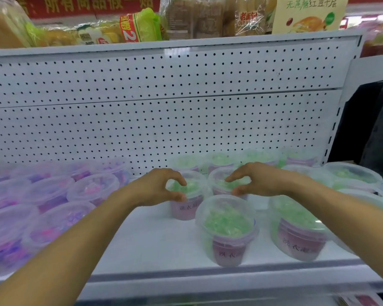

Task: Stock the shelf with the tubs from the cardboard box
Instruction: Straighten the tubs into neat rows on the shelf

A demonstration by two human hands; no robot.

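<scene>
Tubs of green beads stand on a white shelf before a pegboard back panel, purple tubs to the left. The left hand grips one tub's lid; the right hand curls around its neighbour.

The white shelf carries clear tubs: green-filled tubs stand to the right of its bare middle, purple-filled tubs to the left of it.

Bagged bread loaves and a yellow pastry package are sitting above a white pegboard panel, under a red banner.
</scene>
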